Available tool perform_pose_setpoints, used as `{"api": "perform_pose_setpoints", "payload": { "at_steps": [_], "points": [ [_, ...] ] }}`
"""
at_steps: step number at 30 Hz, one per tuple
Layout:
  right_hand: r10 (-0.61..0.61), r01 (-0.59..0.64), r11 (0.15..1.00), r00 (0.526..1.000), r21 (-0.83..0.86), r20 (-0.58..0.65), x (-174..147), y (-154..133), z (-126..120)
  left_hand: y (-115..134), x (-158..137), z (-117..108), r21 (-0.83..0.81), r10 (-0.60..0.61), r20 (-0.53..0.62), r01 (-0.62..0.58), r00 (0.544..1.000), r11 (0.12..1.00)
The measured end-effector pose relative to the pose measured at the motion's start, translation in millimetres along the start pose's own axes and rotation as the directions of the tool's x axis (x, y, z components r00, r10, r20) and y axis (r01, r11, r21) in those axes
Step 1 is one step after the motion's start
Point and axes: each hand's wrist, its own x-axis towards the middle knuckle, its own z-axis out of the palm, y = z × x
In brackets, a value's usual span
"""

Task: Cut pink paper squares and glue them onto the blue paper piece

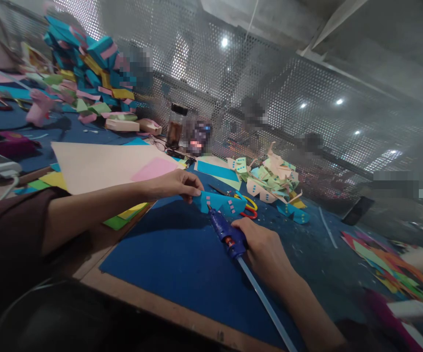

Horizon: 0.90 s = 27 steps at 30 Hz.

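Between thumb and fingers, my left hand (184,186) pinches the left end of a blue paper cutout (218,203) that carries small pink squares. My right hand (264,242) is wrapped round a dark blue glue gun (226,229). Its nozzle points up and left, at the lower edge of the cutout; whether it touches the paper I cannot tell. A long translucent glue stick (264,300) sticks out of the gun's back end. Scissors (250,208) with yellow and red handles lie just behind the cutout, partly hidden by it.
Behind my right hand is a heap of pale cut paper pieces (273,173), with another blue cutout (294,212) beside it. Large cream paper (94,166) lies left. A jar (176,126) stands at the back. Folded blue pieces (86,63) pile up far left. Coloured sheets (398,264) lie right.
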Motion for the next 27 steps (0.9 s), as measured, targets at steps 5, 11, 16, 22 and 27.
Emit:
{"api": "perform_pose_setpoints", "payload": {
  "at_steps": [5, 11, 16, 22, 27],
  "points": [
    [0.005, -0.006, 1.000, 1.000, -0.025, -0.031, 0.3, 1.8, 0.6, -2.8, 0.8, -1.3, -0.003, 0.016, 0.014, -0.016, 1.000, 1.000],
    [0.022, -0.022, 0.999, 1.000, -0.031, 0.000, -0.9, 2.8, 2.0, -0.3, 0.5, -0.3, 0.004, 0.006, 0.015, -0.006, 1.000, 1.000],
    [0.021, -0.021, 1.000, 1.000, -0.010, 0.012, -0.3, 2.3, 1.7, -2.6, 1.0, -0.7, 0.001, 0.013, 0.028, -0.013, 1.000, 1.000],
    [0.006, -0.006, 0.999, 1.000, 0.046, 0.009, -0.7, 0.1, 1.1, -3.1, 1.0, -2.1, 0.009, 0.015, 0.005, -0.015, 1.000, 1.000],
    [0.019, -0.019, 1.000, 1.000, 0.016, 0.005, -1.8, 0.9, 1.2, -2.5, 1.1, -2.1, -0.005, 0.005, -0.023, -0.005, 1.000, 1.000]
  ]
}}
